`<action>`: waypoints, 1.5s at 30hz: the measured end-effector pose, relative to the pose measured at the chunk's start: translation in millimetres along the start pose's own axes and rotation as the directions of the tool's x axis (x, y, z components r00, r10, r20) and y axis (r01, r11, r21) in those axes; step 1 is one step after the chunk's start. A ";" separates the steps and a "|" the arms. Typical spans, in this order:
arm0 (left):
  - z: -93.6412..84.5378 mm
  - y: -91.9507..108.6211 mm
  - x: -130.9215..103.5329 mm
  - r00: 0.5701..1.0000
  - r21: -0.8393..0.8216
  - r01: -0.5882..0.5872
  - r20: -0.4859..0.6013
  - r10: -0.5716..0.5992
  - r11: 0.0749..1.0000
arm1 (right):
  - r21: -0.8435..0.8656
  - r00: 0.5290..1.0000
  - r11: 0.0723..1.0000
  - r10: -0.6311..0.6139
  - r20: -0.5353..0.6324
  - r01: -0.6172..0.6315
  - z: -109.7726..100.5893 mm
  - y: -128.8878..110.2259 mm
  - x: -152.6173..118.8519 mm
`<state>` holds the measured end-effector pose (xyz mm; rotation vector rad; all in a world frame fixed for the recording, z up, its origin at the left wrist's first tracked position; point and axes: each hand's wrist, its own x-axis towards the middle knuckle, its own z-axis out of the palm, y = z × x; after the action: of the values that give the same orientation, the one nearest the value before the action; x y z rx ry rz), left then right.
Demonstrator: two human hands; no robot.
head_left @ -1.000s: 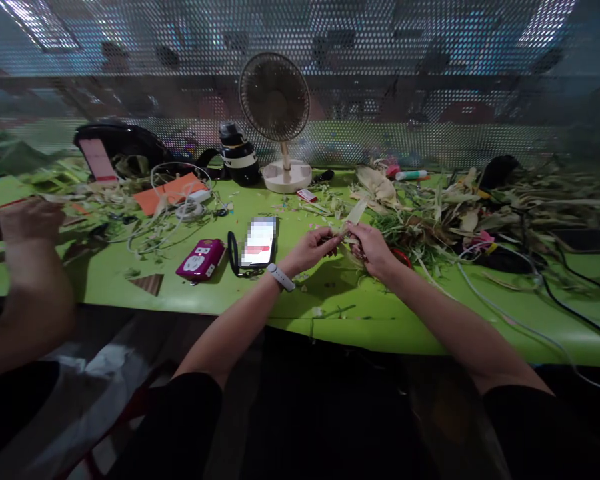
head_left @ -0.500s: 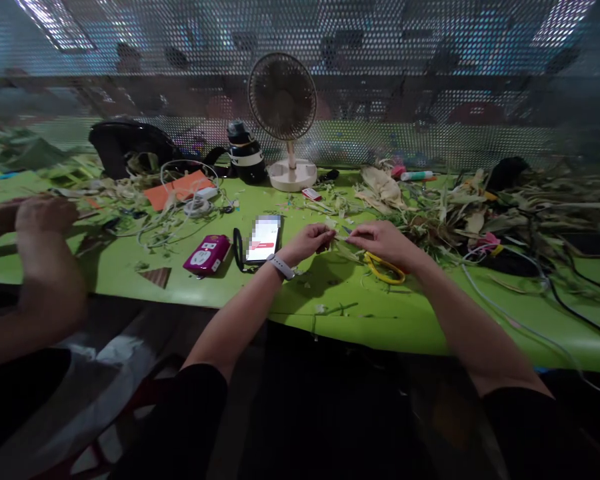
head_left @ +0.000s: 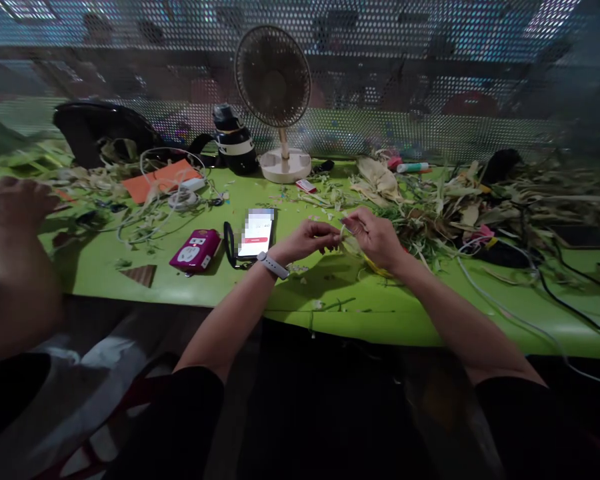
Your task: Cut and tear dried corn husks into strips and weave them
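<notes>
Head view: your left hand pinches a thin pale strip, thumb against fingers; your right hand seems to pinch it too — a yellow loop just below, on the green desk. Some trimming looks done: scraps lie near your left wrist. The strip isn't set down yet; remaining work in the leaf heap — cannot tell.

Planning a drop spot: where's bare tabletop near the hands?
Mostly bare: green tabletop between purple box and left forearm; between phone and bottle. Crowded: leaf pile right of right hand; white cables around orange card; pale scraps below left hand.
</notes>
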<state>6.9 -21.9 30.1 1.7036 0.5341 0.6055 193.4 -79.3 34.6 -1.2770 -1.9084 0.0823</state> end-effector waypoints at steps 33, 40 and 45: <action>-1.0 -18.2 10.8 0.948 -0.341 0.105 -0.249 -0.198 0.934 | 0.803 0.796 0.196 0.390 0.462 -0.562 -17.0 8.1 16.1; 0.9 -19.8 11.3 0.928 -0.218 0.081 -0.338 -0.154 0.972 | 0.748 0.858 0.501 0.481 0.179 -0.436 -13.3 8.1 15.8; -0.6 -25.1 13.9 0.921 -0.186 0.039 -0.374 -0.108 0.982 | 0.686 0.907 0.636 0.411 0.087 -0.354 -11.2 8.0 16.4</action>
<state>16.3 -7.4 7.2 1.3955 0.7943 0.9132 204.3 -66.5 47.9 -1.0936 -1.2837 0.8822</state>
